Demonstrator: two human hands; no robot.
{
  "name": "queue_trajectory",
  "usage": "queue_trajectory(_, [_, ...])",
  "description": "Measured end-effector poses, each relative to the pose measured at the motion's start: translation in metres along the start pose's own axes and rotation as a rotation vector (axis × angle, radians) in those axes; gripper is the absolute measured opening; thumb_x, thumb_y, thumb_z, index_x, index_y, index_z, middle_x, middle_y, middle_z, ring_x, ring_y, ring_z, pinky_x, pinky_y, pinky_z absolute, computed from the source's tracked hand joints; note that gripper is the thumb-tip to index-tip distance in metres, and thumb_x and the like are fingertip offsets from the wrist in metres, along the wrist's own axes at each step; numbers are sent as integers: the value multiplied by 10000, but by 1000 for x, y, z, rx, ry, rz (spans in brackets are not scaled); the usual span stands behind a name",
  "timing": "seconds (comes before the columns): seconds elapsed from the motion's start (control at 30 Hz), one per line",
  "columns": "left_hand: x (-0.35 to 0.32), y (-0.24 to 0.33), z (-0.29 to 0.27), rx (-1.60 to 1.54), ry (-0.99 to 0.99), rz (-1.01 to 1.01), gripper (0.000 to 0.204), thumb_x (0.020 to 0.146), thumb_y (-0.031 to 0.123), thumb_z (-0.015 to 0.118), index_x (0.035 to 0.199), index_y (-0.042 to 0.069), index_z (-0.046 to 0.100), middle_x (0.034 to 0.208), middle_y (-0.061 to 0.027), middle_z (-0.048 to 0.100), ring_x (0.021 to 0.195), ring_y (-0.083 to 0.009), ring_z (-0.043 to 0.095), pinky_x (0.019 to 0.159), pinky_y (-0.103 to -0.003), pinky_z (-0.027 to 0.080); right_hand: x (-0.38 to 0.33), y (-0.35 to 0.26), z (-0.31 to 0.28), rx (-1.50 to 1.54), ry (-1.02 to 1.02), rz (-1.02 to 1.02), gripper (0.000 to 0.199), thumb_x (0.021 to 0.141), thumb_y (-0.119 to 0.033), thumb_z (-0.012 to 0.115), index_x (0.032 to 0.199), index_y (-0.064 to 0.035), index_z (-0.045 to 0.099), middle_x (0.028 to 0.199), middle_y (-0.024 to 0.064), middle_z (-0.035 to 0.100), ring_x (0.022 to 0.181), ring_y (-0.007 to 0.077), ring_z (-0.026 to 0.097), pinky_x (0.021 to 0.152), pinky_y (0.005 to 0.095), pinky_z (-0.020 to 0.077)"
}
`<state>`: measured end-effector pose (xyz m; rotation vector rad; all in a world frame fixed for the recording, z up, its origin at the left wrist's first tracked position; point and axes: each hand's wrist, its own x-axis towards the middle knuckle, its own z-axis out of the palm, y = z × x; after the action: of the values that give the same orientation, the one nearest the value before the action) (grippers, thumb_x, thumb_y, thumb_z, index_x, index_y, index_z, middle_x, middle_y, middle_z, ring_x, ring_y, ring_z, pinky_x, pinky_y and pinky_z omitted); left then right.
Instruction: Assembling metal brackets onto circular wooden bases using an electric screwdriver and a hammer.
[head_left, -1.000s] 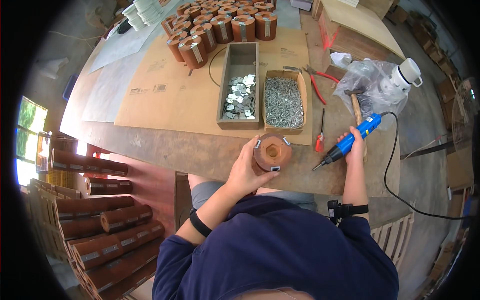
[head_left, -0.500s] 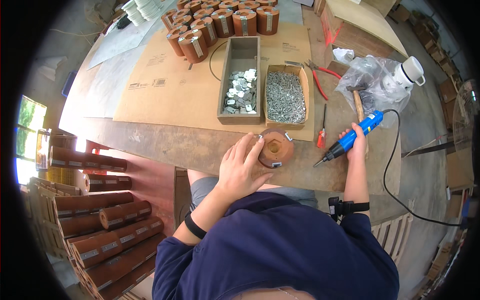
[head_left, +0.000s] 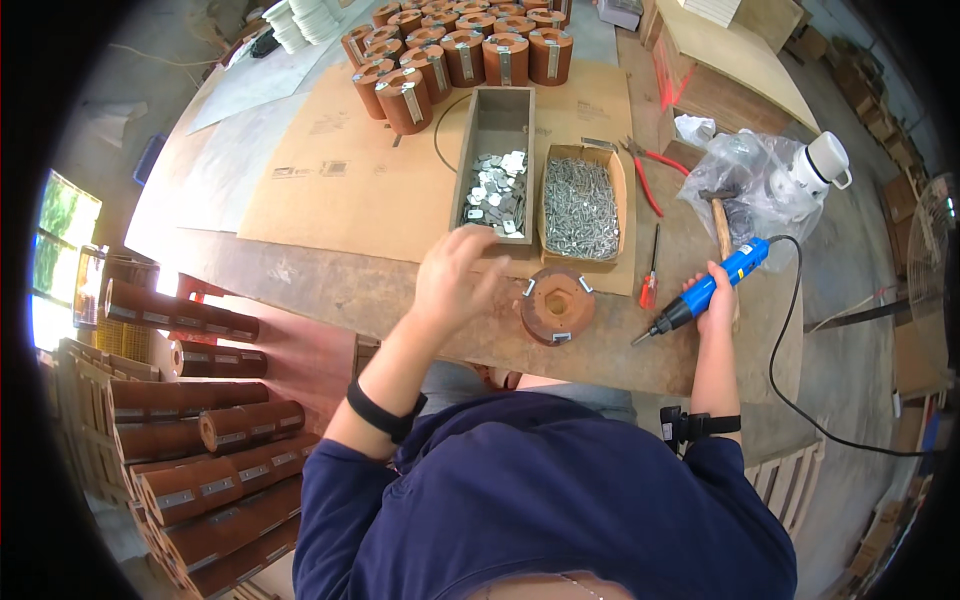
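1. The brown coil bobbin [head_left: 556, 304] lies flat on the table [head_left: 330, 285], hexagonal hole up, with 3 metal clips at its rim.
2. The left hand [head_left: 455, 280] hovers released, fingers spread and blurred, holding nothing, just short of the grey tray of metal plates [head_left: 497, 175].
3. The right hand [head_left: 712, 300] is clenched on the blue electric screwdriver [head_left: 705, 290], its tip resting near the bobbin.
4. Beside the grey tray sits a cardboard box of screws [head_left: 580, 208]; a red-handled screwdriver [head_left: 651, 270] lies just right of it.
5. Judged step: fetching hardware for the bobbin. Next calls for pinching 1 plate cleanly from the tray.
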<state>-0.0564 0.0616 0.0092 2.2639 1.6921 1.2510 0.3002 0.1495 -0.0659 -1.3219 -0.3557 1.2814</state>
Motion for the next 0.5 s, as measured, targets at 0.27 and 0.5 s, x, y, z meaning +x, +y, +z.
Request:
queue_trajectory(0.27, [54, -46, 4, 499, -432, -129, 155, 669, 117, 616, 822, 101, 640, 928, -60, 561, 918, -251, 492, 750, -364, 424, -2, 0, 2, -24, -14, -21, 274, 717, -204, 639, 860, -31, 481, 703, 100, 525, 609, 234, 557, 574, 389, 498])
queue_trajectory(0.5, [71, -54, 16, 818, -646, -47, 134, 636, 170, 643, 765, 138, 632, 869, -18, 550, 918, -218, 472, 765, -342, 398, -1, 2, 0, -51, -28, -6, 314, 717, -256, 639, 870, -33, 478, 716, 86, 520, 652, 219, 546, 611, 373, 492])
